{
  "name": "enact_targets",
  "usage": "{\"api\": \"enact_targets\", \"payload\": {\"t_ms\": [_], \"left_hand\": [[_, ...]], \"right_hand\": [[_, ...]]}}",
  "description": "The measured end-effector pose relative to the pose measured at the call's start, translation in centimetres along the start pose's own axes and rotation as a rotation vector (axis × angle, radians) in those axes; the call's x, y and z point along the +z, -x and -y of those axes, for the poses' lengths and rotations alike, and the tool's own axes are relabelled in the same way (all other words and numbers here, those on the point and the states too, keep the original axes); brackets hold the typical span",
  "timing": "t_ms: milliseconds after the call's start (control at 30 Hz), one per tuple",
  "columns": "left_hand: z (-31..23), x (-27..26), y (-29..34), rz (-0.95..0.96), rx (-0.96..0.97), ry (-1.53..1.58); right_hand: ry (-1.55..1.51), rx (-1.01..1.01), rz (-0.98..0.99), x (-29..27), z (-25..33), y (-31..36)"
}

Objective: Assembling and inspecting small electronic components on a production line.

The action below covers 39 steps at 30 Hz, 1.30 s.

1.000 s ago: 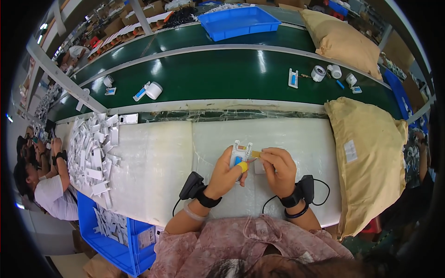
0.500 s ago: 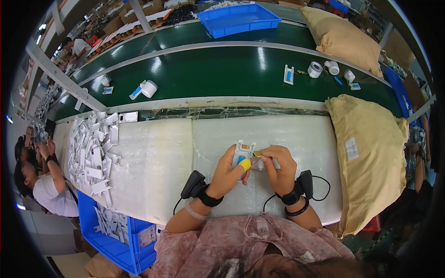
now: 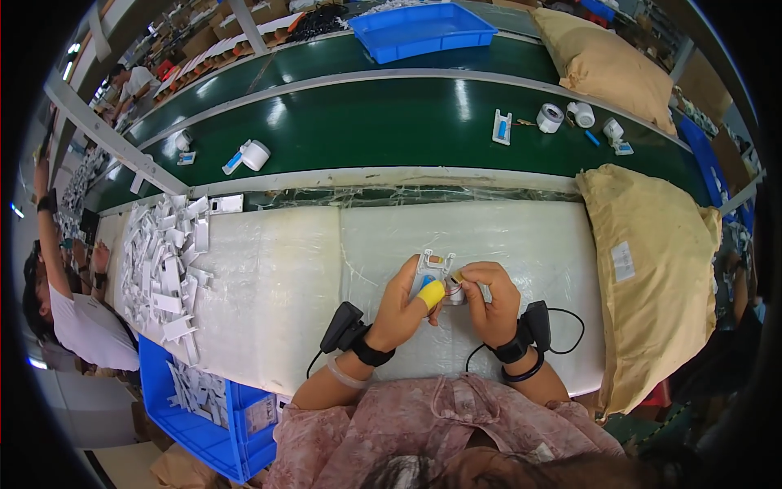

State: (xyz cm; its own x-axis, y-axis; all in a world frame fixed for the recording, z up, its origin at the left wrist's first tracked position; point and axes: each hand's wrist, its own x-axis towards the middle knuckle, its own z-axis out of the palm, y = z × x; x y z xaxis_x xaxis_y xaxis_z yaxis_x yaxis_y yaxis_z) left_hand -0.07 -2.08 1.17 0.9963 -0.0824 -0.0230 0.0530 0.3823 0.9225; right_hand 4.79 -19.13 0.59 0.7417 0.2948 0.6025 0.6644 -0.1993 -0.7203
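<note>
Your left hand [image 3: 401,314] closes round the white housing [image 3: 423,266], low over the bench [image 3: 273,293]; your right hand [image 3: 495,301], at four o'clock, pinches a small yellowish piece [image 3: 457,278]. Tugging apart could strain the reddish wire [image 3: 449,292] (thin, it seems). White parts [image 3: 169,273] heap at nine o'clock.

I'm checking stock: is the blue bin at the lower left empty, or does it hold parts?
It holds parts: white pieces lie inside the blue bin. How deep they go cannot be told.

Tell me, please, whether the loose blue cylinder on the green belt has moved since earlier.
Yes, the blue cylinder moved left relative to the nearer bulky tan sack.
</note>
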Motion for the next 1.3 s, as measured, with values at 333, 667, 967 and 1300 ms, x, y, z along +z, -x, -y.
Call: {"api": "enact_targets", "payload": {"t_ms": [333,667,967,1300], "left_hand": [[-0.08,0.32,0.24,-0.022,0.024,-0.201],[-0.02,0.14,0.43,0.036,0.044,-0.354],[0.04,0.46,0.39,0.017,0.093,-0.410],[-0.14,0.54,0.34,-0.012,0.253,-0.627]], "right_hand": [[0.050,-0.142,0.049,-0.28,-0.04,-0.23],[0.071,-0.188,0.029,-0.28,0.00,-0.47],[0.113,-0.213,0.000,-0.14,-0.02,-0.49],[0.154,-0.209,-0.004,-0.09,0.45,-0.68]]}}
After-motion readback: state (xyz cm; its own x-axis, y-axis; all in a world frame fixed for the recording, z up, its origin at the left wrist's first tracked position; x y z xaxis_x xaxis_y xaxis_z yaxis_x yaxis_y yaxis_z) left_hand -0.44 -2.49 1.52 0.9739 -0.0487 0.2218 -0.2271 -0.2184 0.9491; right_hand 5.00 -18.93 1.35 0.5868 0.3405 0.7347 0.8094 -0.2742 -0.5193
